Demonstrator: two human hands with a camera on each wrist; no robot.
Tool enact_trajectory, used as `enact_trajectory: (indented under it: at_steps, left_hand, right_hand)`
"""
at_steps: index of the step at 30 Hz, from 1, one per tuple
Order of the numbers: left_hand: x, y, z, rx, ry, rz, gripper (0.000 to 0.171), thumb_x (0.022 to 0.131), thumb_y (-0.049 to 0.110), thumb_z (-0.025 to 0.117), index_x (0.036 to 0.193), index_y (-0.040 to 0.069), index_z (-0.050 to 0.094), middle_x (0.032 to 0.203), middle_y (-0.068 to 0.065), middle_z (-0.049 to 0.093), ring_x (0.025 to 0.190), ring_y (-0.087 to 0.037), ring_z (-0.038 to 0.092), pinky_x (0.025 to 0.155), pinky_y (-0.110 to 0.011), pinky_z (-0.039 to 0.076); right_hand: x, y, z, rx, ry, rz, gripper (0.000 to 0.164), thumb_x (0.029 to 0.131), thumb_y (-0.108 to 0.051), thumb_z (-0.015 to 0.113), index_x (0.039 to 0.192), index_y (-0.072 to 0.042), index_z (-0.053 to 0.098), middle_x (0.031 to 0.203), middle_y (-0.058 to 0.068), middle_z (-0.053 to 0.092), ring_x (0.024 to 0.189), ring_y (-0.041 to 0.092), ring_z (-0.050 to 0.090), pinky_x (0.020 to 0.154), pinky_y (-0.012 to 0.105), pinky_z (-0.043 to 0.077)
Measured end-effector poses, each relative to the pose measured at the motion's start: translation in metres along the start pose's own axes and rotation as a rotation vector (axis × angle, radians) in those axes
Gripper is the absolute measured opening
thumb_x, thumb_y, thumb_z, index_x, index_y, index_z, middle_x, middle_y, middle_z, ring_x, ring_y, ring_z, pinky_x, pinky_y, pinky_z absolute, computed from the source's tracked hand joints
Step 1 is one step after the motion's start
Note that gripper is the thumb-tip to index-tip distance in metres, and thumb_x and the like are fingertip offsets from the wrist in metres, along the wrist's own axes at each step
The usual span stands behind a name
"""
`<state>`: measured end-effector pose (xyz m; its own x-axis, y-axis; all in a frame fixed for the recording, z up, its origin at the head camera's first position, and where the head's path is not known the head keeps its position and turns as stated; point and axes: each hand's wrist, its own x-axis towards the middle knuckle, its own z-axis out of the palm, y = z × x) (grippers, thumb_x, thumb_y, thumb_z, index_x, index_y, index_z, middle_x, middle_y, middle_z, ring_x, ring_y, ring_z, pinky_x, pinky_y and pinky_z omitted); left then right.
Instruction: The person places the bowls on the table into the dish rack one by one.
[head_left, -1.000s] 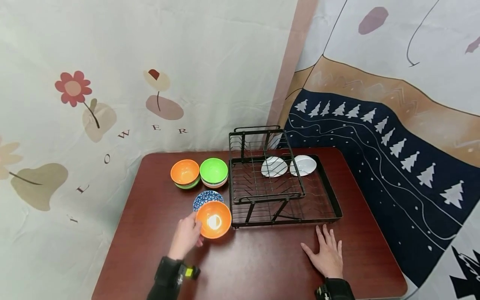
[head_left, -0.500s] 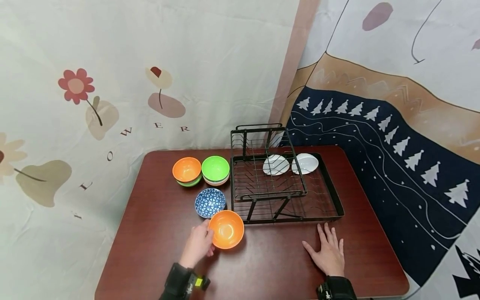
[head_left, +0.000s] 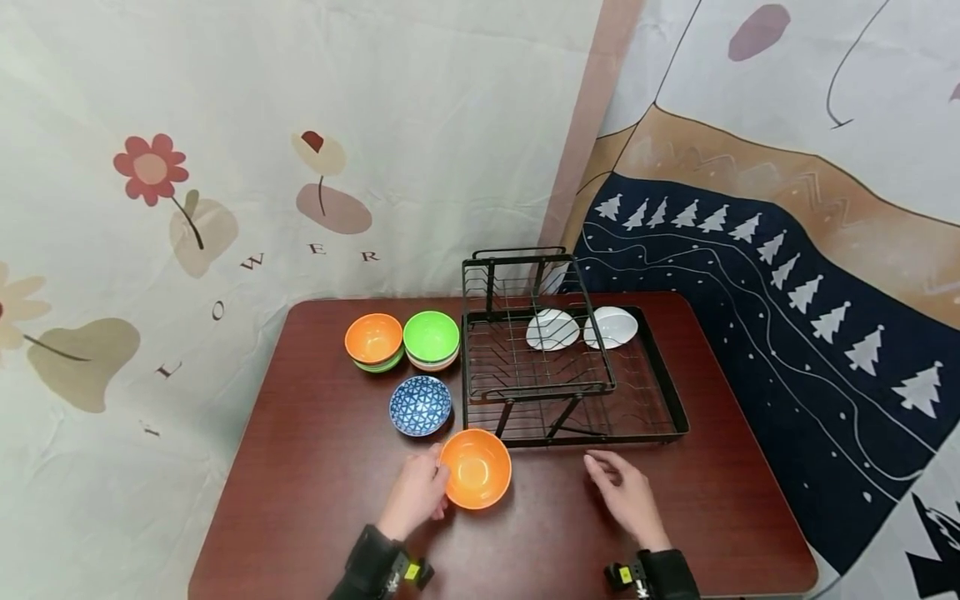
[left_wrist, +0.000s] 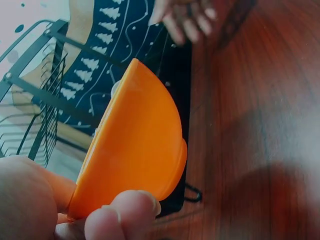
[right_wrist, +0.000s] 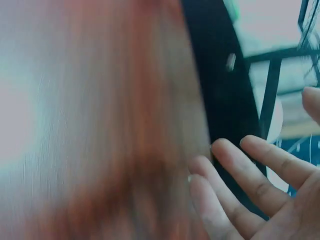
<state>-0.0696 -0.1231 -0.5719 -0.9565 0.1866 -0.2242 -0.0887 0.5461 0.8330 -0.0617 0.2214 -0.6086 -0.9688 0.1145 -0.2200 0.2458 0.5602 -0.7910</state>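
Observation:
My left hand (head_left: 417, 490) pinches the left rim of an orange bowl (head_left: 476, 469), thumb at the rim and fingers against its outside. In the left wrist view the orange bowl (left_wrist: 137, 137) is seen side-on, above the tabletop. My right hand (head_left: 624, 495) is apart from the bowl, to its right, in front of the dish rack, and holds nothing. Its fingers (right_wrist: 237, 165) are loosely bent in the right wrist view. A blue patterned bowl (head_left: 420, 406) sits just behind the held bowl. The black two-tier dish rack (head_left: 577, 439) stands behind both hands.
Stacked bowls stand at the back left, one stack topped by an orange bowl (head_left: 373, 339), the other by a green bowl (head_left: 431, 335). Two white dishes, one the right white dish (head_left: 611, 327), stand in the rack's lower tier. The brown table (head_left: 300, 500) meets wall cloths behind.
My left hand has carried the orange bowl rightward and toward me, uncovering the blue patterned bowl. My right hand has left its spread pose on the table and moved left, fingers now bent.

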Motion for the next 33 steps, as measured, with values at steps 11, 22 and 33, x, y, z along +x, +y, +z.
enact_trajectory:
  at_steps: [11, 22, 33]
  left_hand:
    - [0.003, 0.016, 0.022, 0.022, -0.076, 0.087, 0.033, 0.099, 0.008, 0.049, 0.13, -0.003, 0.055, 0.055, 0.002, 0.055, 0.036, -0.014, 0.053, 0.035, -0.03, 0.048]
    - [0.0, 0.018, 0.038, -0.005, -0.11, 0.078, 0.043, 0.098, 0.009, 0.05, 0.138, -0.007, 0.05, 0.053, 0.003, 0.055, 0.035, -0.012, 0.053, 0.035, -0.03, 0.048]
    - [0.001, 0.017, 0.04, 0.005, -0.111, 0.092, 0.034, 0.098, 0.01, 0.05, 0.128, -0.005, 0.056, 0.054, 0.003, 0.056, 0.035, -0.011, 0.054, 0.035, -0.029, 0.048]
  right_hand:
    - [0.001, -0.047, 0.055, 0.391, -0.363, -0.007, 0.061, 0.106, -0.045, 0.039, 0.148, -0.001, 0.04, 0.134, 0.024, 0.053, 0.102, 0.031, 0.065, 0.077, 0.046, 0.058]
    - [-0.004, -0.058, 0.084, 0.379, -0.298, 0.031, 0.08, 0.102, -0.058, 0.036, 0.148, 0.008, 0.035, 0.153, 0.029, 0.032, 0.141, 0.044, 0.03, 0.112, 0.061, 0.026]
    - [-0.004, -0.054, 0.084, 0.291, -0.242, 0.03, 0.083, 0.101, -0.062, 0.034, 0.147, 0.007, 0.039, 0.152, 0.027, 0.036, 0.141, 0.043, 0.031, 0.112, 0.061, 0.025]
